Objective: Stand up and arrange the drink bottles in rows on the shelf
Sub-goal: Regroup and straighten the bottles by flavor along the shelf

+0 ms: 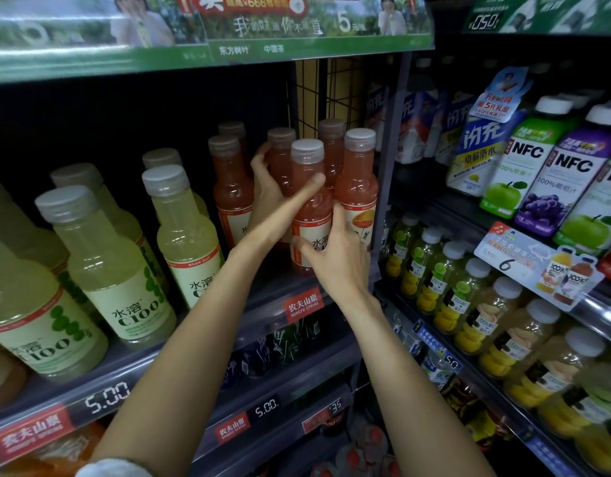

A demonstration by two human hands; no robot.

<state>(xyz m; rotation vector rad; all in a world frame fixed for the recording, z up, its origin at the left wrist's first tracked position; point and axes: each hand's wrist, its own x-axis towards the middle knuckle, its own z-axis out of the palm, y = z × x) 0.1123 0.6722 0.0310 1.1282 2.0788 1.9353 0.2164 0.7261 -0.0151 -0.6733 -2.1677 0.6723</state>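
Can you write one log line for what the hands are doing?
left hand: grips pink bottle | right hand: holds its label | bottle: upright on shelf

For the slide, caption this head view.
Both hands grip a pink drink bottle upright among others on the shelf.

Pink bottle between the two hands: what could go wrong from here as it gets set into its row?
1. The pink bottle sits tight among other pink bottles; the right neighbour could be knocked against the shelf's end post.
2. The left hand reaches between bottles, so a rear pink bottle might tip.
3. The right hand grips low at the label, so the top could lean.
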